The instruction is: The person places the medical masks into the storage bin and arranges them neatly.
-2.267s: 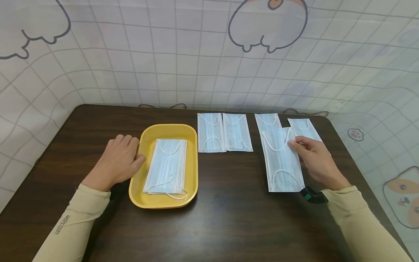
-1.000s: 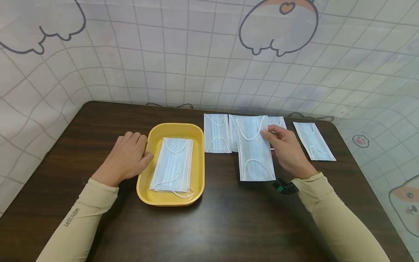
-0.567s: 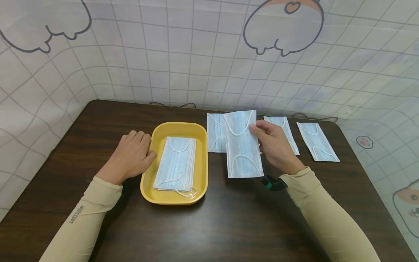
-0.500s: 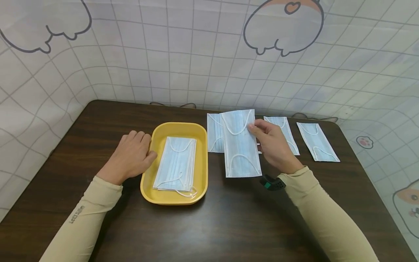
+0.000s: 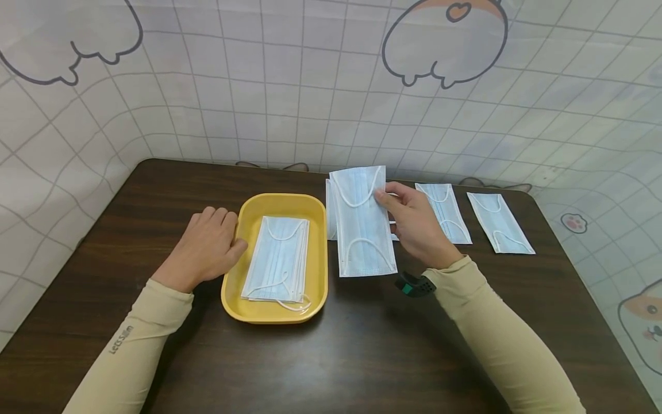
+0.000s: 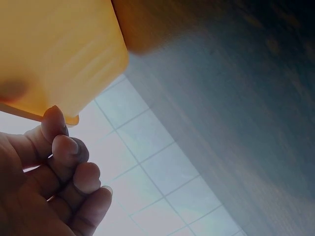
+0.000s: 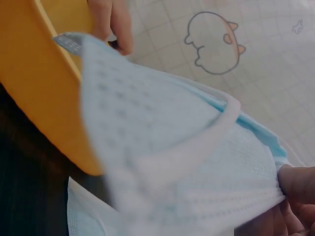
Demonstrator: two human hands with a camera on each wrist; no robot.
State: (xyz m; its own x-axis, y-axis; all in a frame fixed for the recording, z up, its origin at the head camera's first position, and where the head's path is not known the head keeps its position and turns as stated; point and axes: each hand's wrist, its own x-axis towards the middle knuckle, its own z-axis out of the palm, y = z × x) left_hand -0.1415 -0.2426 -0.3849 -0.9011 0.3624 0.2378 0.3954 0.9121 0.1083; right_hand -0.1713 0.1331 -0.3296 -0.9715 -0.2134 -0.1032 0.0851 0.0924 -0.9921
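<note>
In the head view my right hand point(image 5: 414, 221) pinches a light-blue disposable face mask point(image 5: 362, 224) by its right edge. The mask is held upright above the table, a little right of the yellow tray point(image 5: 320, 259). Its pleats and white ear loops also show close up in the right wrist view. My left hand point(image 5: 209, 250) grips the tray's left rim, thumb on the inner side; the left wrist view has its curled fingers against the tray's edge point(image 6: 74, 119). A small stack of masks point(image 5: 276, 259) lies in the tray.
Behind the held mask, other masks point(image 5: 331, 215) lie on the dark wooden table point(image 5: 362, 356), mostly hidden. Two single masks lie farther right, one point(image 5: 443, 211) nearer and one point(image 5: 500, 223) close to the table's right side. A patterned cloth point(image 5: 310, 86) hangs behind the table.
My right hand has carried the mask leftward from the right side of the table, over the back row, toward the tray. My left hand has stayed on the tray's rim.
</note>
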